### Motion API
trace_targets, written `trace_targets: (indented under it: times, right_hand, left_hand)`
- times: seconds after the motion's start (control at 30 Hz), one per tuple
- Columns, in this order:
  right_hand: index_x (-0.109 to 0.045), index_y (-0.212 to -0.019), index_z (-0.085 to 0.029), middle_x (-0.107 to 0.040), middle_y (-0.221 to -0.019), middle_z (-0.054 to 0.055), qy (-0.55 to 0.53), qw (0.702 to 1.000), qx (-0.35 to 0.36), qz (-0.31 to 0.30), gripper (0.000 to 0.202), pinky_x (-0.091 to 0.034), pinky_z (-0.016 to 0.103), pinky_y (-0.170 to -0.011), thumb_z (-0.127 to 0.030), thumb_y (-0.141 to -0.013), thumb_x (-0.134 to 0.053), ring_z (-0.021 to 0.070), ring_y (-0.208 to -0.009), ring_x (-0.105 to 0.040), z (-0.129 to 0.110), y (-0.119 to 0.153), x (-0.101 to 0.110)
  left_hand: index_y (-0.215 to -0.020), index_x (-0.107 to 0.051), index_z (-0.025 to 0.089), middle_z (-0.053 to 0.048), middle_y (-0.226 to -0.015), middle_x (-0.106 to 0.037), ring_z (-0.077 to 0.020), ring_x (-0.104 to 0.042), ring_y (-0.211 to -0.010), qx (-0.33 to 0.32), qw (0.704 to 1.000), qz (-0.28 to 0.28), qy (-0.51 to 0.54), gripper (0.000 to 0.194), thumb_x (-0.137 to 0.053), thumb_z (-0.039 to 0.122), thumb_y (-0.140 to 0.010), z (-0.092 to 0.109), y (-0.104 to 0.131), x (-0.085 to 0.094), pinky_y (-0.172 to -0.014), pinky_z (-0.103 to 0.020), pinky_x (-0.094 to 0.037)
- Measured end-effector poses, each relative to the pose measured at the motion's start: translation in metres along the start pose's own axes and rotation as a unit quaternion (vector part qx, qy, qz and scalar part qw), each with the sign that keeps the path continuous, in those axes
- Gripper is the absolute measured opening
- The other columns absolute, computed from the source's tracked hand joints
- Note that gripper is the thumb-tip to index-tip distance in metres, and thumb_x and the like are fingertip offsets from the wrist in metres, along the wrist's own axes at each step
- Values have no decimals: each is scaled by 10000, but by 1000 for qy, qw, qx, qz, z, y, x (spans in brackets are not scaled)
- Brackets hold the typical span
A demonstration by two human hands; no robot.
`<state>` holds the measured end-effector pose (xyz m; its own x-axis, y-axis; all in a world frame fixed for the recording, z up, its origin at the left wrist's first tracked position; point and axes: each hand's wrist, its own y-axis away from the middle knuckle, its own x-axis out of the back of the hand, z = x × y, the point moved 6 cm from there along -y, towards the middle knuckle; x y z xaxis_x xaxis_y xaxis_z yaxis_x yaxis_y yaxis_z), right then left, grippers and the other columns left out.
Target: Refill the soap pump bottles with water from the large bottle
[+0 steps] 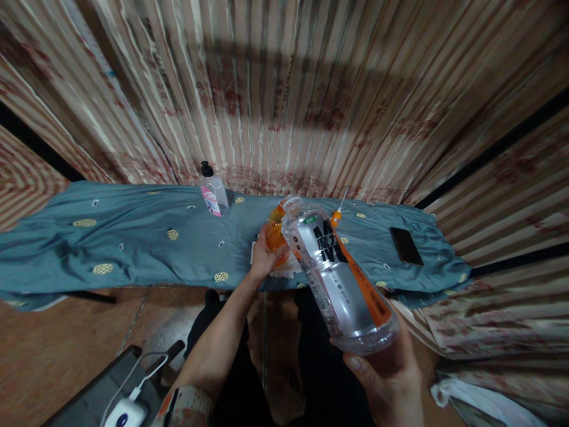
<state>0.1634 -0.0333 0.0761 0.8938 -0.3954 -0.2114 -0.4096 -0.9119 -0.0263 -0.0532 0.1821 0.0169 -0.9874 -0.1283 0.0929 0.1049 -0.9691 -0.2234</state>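
Observation:
A large clear plastic drink bottle [338, 279] with a silver and orange label lies tilted in my right hand [393, 370], which is wrapped round its base. Its neck points up and away, overlapping an orange see-through container [275, 228] from this view. My left hand [264, 252] is closed on the side of that container. Whether the bottle's mouth touches it, I cannot tell; the bottle hides part of it. Beneath the container a white cloth or paper [288, 270] partly shows. Just beyond the bottle lies a small orange object with a thin pale stem [336, 217].
A blue-green patterned cloth [146, 249] covers the narrow table. A clear bottle with a black cap [214, 191] stands left of centre. A dark phone [406, 245] lies at the right. Striped curtains [267, 89] hang behind. A white device with a cable [127, 412] sits lower left.

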Motion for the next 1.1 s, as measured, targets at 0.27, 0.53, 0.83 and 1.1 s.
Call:
trace_targets:
  times: [0.27,0.53,0.83,1.1]
  right_hand:
    - [-563,-1351,-370,-648,-1379,59,-11,1000,0,-27,844,-636,361,-840,-99,-622,-891,317,-1200,-654,3,-3,3]
    - [-554,-1366,-369,-633,-1399,74,-8,1000,-8,-22,870,-634,380,-848,-113,-610,-900,335,-1207,-647,3,-1,4]
    - [-557,-1362,-377,-634,-1398,69,-16,999,-4,-31,865,-631,366,-851,-94,-616,-893,329,-1227,-634,3,-2,2]
    - [-561,-1356,-381,-643,-1387,56,-6,1000,-4,-23,870,-641,339,-819,-91,-608,-897,316,-1207,-649,3,-3,4]
  left_hand:
    - [-1193,-527,192,-77,-1158,-698,-263,-677,-1063,-10,1000,0,11,632,-811,337,-647,-1,0,0,-973,-396,-526]
    - [-1198,-525,190,-74,-1144,-700,-267,-677,-1051,-5,1000,-4,-4,642,-812,373,-653,0,0,0,-964,-405,-527]
    - [-1211,-528,183,-83,-1167,-700,-266,-675,-1061,-7,1000,3,7,659,-814,354,-643,-4,0,0,-973,-403,-524]
    - [-1227,-525,191,-77,-1157,-702,-263,-677,-1062,-2,1000,2,6,670,-817,338,-642,-3,0,0,-976,-392,-523]
